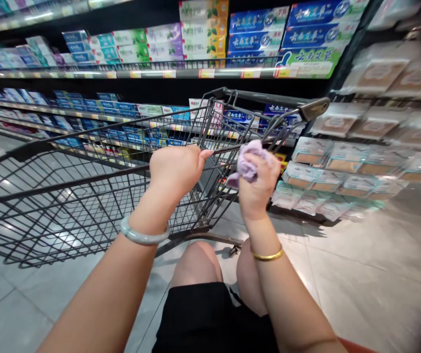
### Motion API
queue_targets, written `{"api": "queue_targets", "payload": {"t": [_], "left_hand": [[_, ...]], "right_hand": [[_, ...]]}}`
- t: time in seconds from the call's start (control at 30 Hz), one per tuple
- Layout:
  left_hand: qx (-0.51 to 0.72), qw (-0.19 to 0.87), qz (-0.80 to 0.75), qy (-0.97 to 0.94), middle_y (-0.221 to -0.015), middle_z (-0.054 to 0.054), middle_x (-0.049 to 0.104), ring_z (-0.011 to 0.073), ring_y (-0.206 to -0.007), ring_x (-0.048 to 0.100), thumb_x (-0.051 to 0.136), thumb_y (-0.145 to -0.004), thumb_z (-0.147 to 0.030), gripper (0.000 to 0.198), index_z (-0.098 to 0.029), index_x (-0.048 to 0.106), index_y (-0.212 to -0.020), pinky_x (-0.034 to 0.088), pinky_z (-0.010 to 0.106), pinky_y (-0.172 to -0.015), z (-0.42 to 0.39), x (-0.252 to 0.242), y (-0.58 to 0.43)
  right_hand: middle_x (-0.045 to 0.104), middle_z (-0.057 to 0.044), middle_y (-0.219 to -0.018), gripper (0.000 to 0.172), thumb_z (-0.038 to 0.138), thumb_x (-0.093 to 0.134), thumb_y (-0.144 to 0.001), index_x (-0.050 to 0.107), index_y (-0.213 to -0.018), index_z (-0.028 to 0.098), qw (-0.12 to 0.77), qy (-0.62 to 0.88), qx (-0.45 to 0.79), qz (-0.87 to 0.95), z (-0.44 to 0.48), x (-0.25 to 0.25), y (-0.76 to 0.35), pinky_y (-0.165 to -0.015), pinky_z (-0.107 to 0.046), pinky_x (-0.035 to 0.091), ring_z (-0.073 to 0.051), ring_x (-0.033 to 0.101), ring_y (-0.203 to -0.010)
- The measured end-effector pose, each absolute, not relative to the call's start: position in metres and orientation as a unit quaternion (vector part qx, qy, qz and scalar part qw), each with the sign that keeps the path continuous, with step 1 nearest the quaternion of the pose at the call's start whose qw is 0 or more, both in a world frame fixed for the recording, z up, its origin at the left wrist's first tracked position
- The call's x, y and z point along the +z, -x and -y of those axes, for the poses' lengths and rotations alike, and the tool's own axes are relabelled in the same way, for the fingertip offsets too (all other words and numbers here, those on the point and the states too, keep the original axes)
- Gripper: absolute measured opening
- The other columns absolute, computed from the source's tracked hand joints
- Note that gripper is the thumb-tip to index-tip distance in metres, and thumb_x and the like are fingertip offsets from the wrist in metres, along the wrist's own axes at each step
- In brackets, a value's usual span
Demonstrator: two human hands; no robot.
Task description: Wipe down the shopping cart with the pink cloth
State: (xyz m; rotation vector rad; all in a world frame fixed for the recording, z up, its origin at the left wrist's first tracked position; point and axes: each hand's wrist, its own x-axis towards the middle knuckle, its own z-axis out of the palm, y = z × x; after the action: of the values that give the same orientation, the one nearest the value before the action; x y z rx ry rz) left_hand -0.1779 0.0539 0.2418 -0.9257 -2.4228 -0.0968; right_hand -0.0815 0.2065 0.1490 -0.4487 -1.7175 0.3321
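Observation:
A black wire shopping cart (66, 196) stands in front of me, tilted in the view, its handle (269, 98) at the upper right. My left hand (175, 169) is closed round the cart's top rim wire. A pale green bangle sits on that wrist. My right hand (258, 186) is closed on a crumpled lilac cloth (249, 159), which presses against the cart's wire frame beside the rim. A gold bangle circles the right wrist. My knees and black shorts show below.
Store shelves (159, 73) stacked with toothpaste boxes run across the back. Hanging packets (361, 127) fill a rack at the right. Grey tiled floor (361, 274) spreads around the cart.

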Motion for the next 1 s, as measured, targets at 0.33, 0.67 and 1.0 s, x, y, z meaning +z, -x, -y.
{"api": "queue_targets", "payload": {"t": [0.33,0.67,1.0], "left_hand": [[-0.040,0.277,0.897,0.343,-0.085,0.019,0.073,0.0325,-0.081,0.069,0.004,-0.100,-0.063,0.085,-0.016,0.074,-0.102,0.041,0.038,-0.068,-0.070,0.239,0.164],[-0.042,0.327,0.881,0.340,-0.073,0.017,0.069,0.0301,-0.069,0.068,0.009,-0.102,-0.060,0.079,-0.014,0.073,-0.093,0.034,0.032,-0.059,-0.094,0.235,0.148],[-0.033,0.340,0.877,0.337,-0.072,0.017,0.069,0.0307,-0.070,0.068,0.009,-0.102,-0.057,0.077,-0.015,0.072,-0.092,0.033,0.033,-0.057,-0.105,0.233,0.141]], "right_hand": [[0.054,-0.012,-0.123,0.027,0.016,0.061,-0.087,0.073,-0.109,0.027,0.667,0.178,0.219,0.690,-0.208,0.128,0.080,-0.110,-0.050,0.046,-0.029,0.057,-0.124],[0.054,-0.007,-0.122,0.032,0.011,0.064,-0.083,0.072,-0.109,0.028,0.696,0.129,0.246,0.662,-0.208,0.118,0.083,-0.106,-0.045,0.048,-0.023,0.057,-0.120],[0.053,-0.007,-0.125,0.038,0.009,0.063,-0.081,0.069,-0.112,0.029,0.687,0.114,0.284,0.659,-0.211,0.127,0.086,-0.108,-0.046,0.048,-0.023,0.057,-0.121]]}}
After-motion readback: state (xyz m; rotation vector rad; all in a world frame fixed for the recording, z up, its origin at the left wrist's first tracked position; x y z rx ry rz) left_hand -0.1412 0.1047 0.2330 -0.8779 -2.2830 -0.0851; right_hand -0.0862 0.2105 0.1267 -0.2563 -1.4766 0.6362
